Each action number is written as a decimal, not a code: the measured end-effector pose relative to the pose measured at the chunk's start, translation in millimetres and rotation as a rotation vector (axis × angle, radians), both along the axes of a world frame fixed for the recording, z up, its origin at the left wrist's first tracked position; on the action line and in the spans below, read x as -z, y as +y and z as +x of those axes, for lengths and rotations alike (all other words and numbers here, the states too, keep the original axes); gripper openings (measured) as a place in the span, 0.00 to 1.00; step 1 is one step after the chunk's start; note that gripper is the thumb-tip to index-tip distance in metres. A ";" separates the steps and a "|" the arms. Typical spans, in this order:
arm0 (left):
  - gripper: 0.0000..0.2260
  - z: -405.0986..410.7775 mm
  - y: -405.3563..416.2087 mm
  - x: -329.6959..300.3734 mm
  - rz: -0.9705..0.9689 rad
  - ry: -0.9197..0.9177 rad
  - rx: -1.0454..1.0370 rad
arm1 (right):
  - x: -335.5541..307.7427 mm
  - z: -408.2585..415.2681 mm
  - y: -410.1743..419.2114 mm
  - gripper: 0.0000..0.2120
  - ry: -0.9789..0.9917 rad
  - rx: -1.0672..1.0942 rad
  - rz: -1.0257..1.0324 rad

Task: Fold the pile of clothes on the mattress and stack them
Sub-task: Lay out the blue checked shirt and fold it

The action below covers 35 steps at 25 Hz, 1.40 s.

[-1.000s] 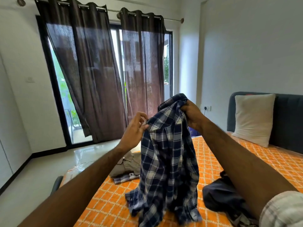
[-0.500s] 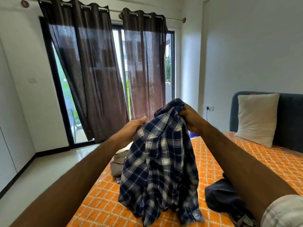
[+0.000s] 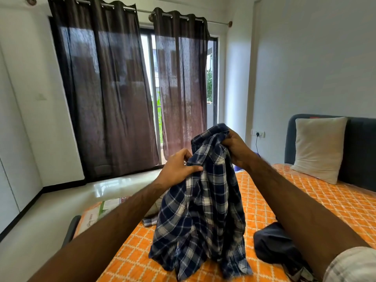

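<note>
Plaid shirt [image 3: 200,202] is hanging lengthwise, top up and hem trailing onto the orange mattress [image 3: 317,202]. Both arms are reaching forward: the right hand [image 3: 234,148] is clutching its bunched top, the left hand [image 3: 179,168] is pinching fabric slightly lower.

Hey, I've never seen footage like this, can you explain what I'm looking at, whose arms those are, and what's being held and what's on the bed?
There is no machine here. The picture comes from a wide-angle camera worn on a person's head, looking forward and down, so the two arms are that person's own. Both hands hold up a dark blue plaid shirt: the left hand pinches its upper edge, and the right hand has a grip on the bunched top. The shirt's lower end touches the bed's orange patterned cover. On that cover also lie a dark crumpled garment near the right arm and some clothes behind the shirt, mostly hidden. A pale pillow leans on the headboard.
</note>
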<state>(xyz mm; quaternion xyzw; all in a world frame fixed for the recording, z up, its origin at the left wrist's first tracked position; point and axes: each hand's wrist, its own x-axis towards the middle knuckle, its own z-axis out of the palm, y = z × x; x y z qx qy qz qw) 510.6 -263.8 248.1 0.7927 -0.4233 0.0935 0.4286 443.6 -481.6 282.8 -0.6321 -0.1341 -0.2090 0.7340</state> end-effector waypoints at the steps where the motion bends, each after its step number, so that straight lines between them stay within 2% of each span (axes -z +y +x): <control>1: 0.19 0.0 -0.8 0.3 -0.017 0.057 -0.006 | 0.5 -1.6 -0.3 0.15 0.000 -0.014 0.003; 5: 0.21 -2.6 0.1 1.1 -0.185 0.432 0.133 | 1.6 -5.0 -3.0 0.13 0.016 -0.009 -0.012; 7: 0.19 -0.4 2.2 0.4 -0.225 0.505 0.158 | 1.7 -3.1 -7.6 0.14 0.032 -0.001 -0.031; 9: 0.14 6.2 5.5 -1.6 -0.204 0.351 0.101 | 1.6 -0.4 -11.9 0.15 0.048 -0.001 -0.070; 12: 0.09 16.0 13.0 -5.8 -0.188 -0.008 -0.061 | 0.5 -0.5 -12.3 0.13 0.048 -0.025 -0.143; 15: 0.08 24.1 29.7 -17.7 -0.224 -0.279 -0.164 | -6.3 -7.1 -20.0 0.15 0.079 0.001 -0.369; 18: 0.08 49.0 63.1 -31.6 -0.148 -0.498 -0.231 | -15.5 -10.5 -48.7 0.14 0.103 0.374 -0.821; 20: 0.06 66.7 92.5 -36.7 -0.043 -0.578 -0.284 | -17.1 -12.4 -68.8 0.11 0.039 0.682 -0.956; 22: 0.05 79.0 120.1 -37.4 0.047 -0.613 -0.323 | -16.5 -17.4 -77.6 0.09 -0.001 0.835 -0.873; 24: 0.06 86.6 139.4 -37.0 0.123 -0.668 -0.295 | -15.5 -17.6 -77.8 0.08 -0.015 0.894 -0.799; 27: 0.06 86.9 151.4 -42.3 0.111 -0.733 -0.291 | -16.0 -11.4 -67.0 0.04 -0.005 0.932 -0.750; 29: 0.08 85.5 153.5 -44.6 0.045 -0.715 -0.392 | -15.9 -8.5 -58.0 0.02 -0.001 0.938 -0.691; 32: 0.11 87.3 150.2 -43.1 -0.071 -0.528 -0.558 | -12.9 -3.2 -44.7 0.03 0.003 0.838 -0.661; 35: 0.09 79.7 144.1 -49.8 -0.447 -0.272 -0.513 | -30.2 -15.8 -25.6 0.03 -0.090 0.702 -0.578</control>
